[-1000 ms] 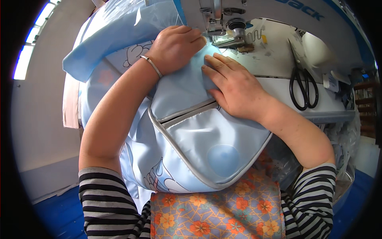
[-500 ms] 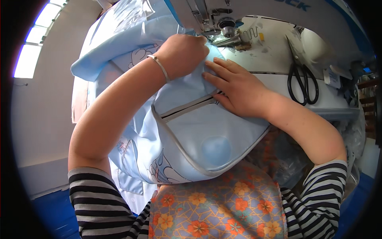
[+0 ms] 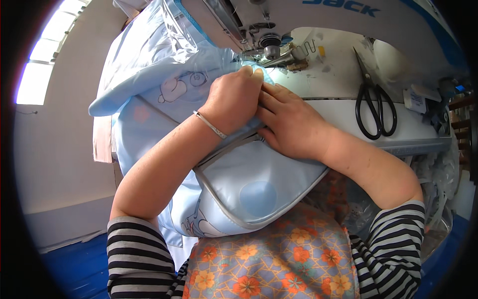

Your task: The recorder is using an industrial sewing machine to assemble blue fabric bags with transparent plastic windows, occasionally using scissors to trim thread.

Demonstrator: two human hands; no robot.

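Observation:
A light-blue fabric piece (image 3: pixel 234 184) with grey piping, a pocket-like panel and cartoon prints lies bunched in front of the sewing machine (image 3: pixel 271 45). My left hand (image 3: pixel 235 97) is closed on the fabric just before the presser foot, thumb and fingers pinched together; a silver bracelet circles that wrist. Beside it, my right hand (image 3: pixel 291 119) rests on the fabric with fingers stretched out and thumb apart. Its fingertips reach up against the left hand. Clear plastic film (image 3: pixel 189 50) covers part of the fabric at the far left. The fabric right under the left fingers is hidden.
Black-handled scissors (image 3: pixel 376 107) lie on the white machine table (image 3: pixel 326 112) at the right. A bent metal wire guide (image 3: pixel 306 50) stands beside the needle area. Clear plastic (image 3: pixel 433 174) hangs below the table's right end. A floral apron (image 3: pixel 271 264) covers my lap.
Both hands have drawn nearer to me and closer together, the fabric shifting and folding beneath them. My left forearm has swung to the right. More of the cartoon print shows beyond it.

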